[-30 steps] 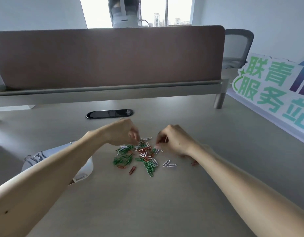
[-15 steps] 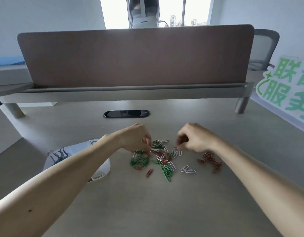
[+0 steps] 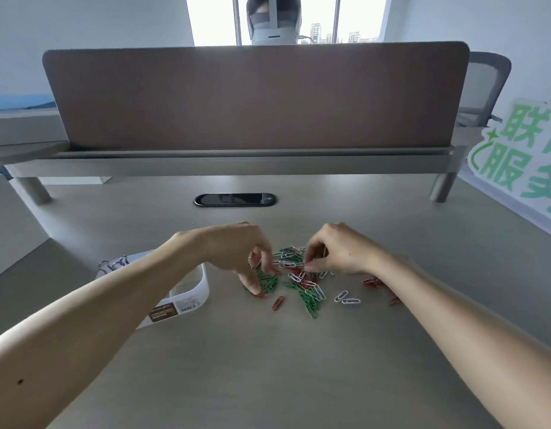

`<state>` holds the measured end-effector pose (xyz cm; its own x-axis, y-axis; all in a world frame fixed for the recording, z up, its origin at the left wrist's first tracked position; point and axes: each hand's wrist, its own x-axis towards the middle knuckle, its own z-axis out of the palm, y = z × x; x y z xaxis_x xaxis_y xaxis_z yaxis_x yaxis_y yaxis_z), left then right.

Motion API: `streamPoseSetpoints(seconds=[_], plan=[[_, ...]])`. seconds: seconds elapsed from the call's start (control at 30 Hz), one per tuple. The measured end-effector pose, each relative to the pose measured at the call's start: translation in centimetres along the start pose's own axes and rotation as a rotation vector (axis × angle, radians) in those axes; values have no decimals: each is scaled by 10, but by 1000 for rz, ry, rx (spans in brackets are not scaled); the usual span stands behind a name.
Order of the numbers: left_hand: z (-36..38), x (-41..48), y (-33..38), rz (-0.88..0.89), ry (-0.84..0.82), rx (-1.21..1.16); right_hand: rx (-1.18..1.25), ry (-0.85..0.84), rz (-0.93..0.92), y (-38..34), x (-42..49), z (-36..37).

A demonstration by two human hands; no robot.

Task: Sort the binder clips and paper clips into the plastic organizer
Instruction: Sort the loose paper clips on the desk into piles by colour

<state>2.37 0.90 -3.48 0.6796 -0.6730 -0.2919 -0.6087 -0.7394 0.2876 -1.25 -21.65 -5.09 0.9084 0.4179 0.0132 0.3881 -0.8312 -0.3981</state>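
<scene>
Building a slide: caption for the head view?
Both hands, left hand and right hand, pick through mixed paper clips beside the plastic organizer.

Paper clips in the middle of the desk, a hand on each side.

The pile of paper clips [image 3: 299, 280] lies on the desk [image 3: 268, 366]. The left hand [image 3: 237, 252] is on the left side of the pile and the right hand [image 3: 339, 252] is on the right side. The plastic organizer [image 3: 190, 292] sits left of the pile, partly under the left arm. Binder clips [image 3: 113, 263] are at its far end. Behind the hands is a cable slot [image 3: 234, 200], and behind that stands a divider [image 3: 255, 97].
</scene>
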Motion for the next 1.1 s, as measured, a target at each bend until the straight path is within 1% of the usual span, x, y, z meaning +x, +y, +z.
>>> streamPoseSetpoints(seconds=[0.1,0.23,0.3,0.5,0.53,0.63,0.73,0.8,0.87,0.93,1.03,1.1], plan=[[6,-12,1,9,-20,12,17,27,-20,-12,8,10],[17,-17,6,46,23,65,19,66,-24,-31,21,20],[19,-17,9,47,24,58,-3,43,-2,-38,25,23],[19,-20,10,-3,-56,102,-71,-93,60,-48,35,29],[17,-22,7,-21,-38,93,-82,-114,63,-50,36,30],[6,-28,3,-38,99,56,-105,-129,48,-53,31,26],[-2,-18,20,54,225,-16,-90,-19,64,-34,9,-4],[-1,3,46,152,255,-125,-104,23,123,-10,-18,-28],[7,27,73,229,277,-197,-124,1,204,12,-45,-42],[18,49,95,284,290,-209,-150,-33,268,30,-67,-46],[20,62,97,310,307,-205,-162,-52,327,51,-86,-43],[6,56,72,254,364,-216,-165,-13,333,60,-89,-40]])
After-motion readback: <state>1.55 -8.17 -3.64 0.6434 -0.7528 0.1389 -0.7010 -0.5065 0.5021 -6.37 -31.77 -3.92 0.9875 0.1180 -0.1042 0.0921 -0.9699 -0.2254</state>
